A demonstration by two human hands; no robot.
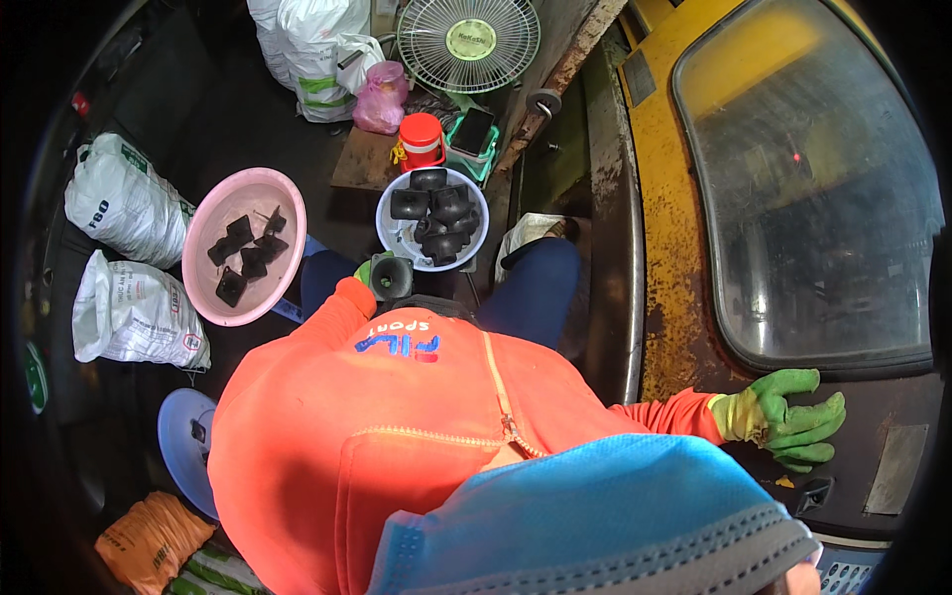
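Observation:
My left hand (365,271), in a green glove, is mostly hidden behind a black plastic part (391,279) that it holds in front of my body. The part has a squarish rim and a hollow, cup-like inside. Just beyond it, a white-blue basin (383,241) contains several similar black parts (448,205). Out to the right is my right hand (799,420), gloved in green and yellow, its fingers spread and holding nothing. It is beside the dark lower panel of a yellow machine (666,327), below the window; whether it touches the panel I cannot tell.
A pink basin (201,281) with several black pieces stands left, near white sacks (134,315). A blue basin (178,451) and an orange sack (156,540) lie nearer. Ahead are a red jug (421,140), a phone (474,131) on a green container, and a fan (468,42).

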